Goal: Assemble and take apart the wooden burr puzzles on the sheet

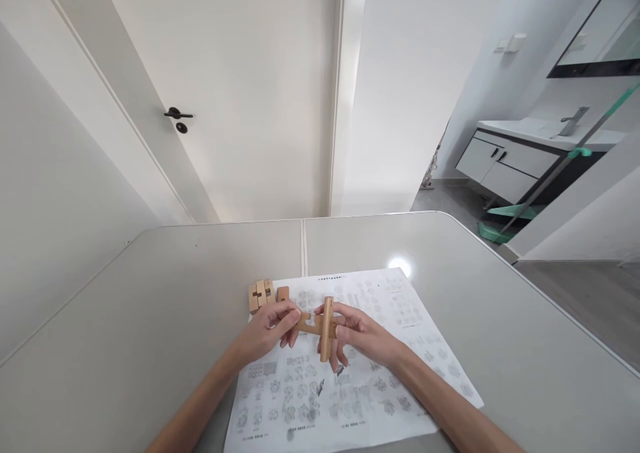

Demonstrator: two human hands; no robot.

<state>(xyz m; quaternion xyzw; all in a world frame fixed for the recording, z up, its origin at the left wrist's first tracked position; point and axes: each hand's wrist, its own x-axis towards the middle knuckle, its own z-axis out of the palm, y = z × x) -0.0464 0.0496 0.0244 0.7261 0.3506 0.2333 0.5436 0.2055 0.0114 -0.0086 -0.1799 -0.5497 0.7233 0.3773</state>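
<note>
My left hand [267, 332] and my right hand [361, 336] meet over a printed sheet [345, 373] on a grey table [150, 333]. Together they hold a small cross of wooden puzzle bars [323, 325]: one bar stands upright, another runs crosswise through it. The left fingers pinch the crosswise bar's left end. My right fingers wrap the upright bar and the joint. More notched wooden pieces [264, 294] lie loose on the table just beyond my left hand.
The sheet carries rows of small puzzle diagrams. A seam [303, 246] divides the tabletop. Behind stand a white door with a black handle [177, 114] and, at right, a bathroom vanity [505, 160] with a green dustpan [500, 223] and broom.
</note>
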